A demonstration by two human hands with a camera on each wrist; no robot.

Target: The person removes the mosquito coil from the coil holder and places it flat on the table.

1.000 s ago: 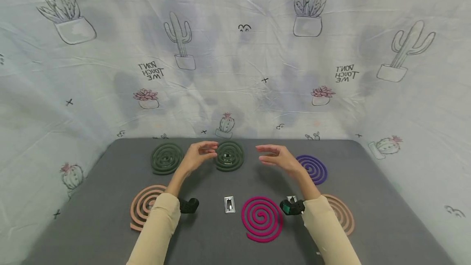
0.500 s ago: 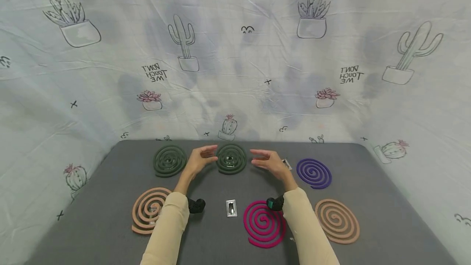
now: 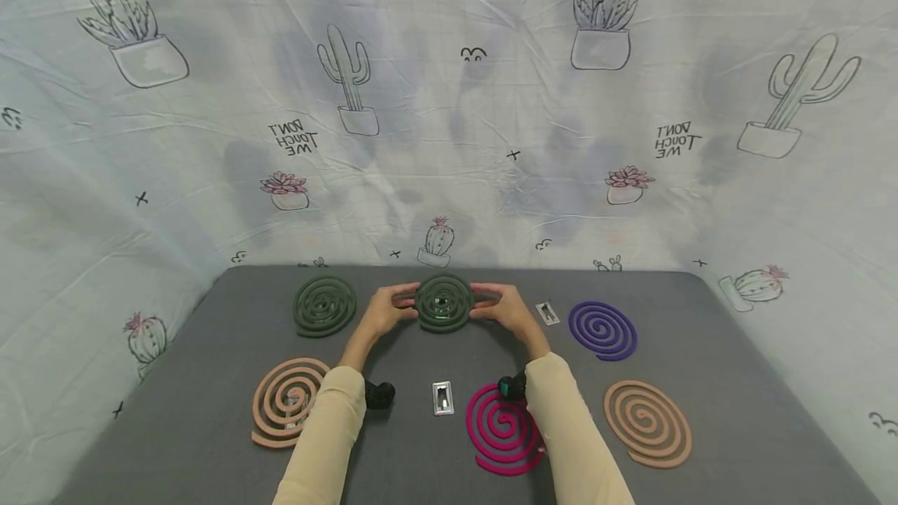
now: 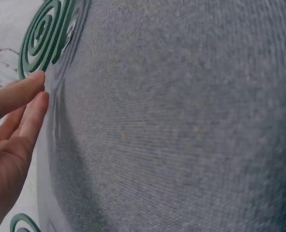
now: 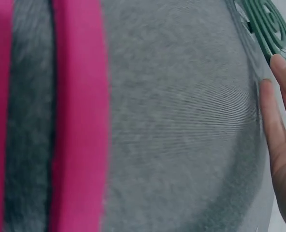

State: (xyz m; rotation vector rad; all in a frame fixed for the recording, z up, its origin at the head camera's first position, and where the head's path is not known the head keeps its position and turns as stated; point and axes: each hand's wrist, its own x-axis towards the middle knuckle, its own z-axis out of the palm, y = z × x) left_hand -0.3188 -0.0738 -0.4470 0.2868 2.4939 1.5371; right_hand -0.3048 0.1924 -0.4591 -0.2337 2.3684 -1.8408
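Observation:
A dark green mosquito coil [image 3: 445, 324] is at the back middle of the table, with a metal stand [image 3: 441, 301] showing at its centre. My left hand [image 3: 379, 312] holds its left rim, thumb towards me and fingers on the far side. From the other side my right hand [image 3: 510, 312] holds the right rim the same way. Both wrist views show the coil [image 4: 48, 34] above the table surface, with its shadow below. I cannot tell whether it rests on the stand or is lifted. In the right wrist view, the thumb and fingertips meet the coil's [image 5: 266, 29] edge.
Other coils lie around: green [image 3: 325, 323] at back left, orange [image 3: 263, 404] and tan [image 3: 648, 458] towards the sides, purple [image 3: 603, 331] at right, magenta [image 3: 507, 467] under my right wrist. Small metal stands [image 3: 443, 398] lie on the grey table [image 3: 393, 458]. Patterned cloth [image 3: 449, 100] encloses the table.
My right hand has moved left and my left hand slightly right, until both meet the green coil's rim. A metal stand at the back right has come into view.

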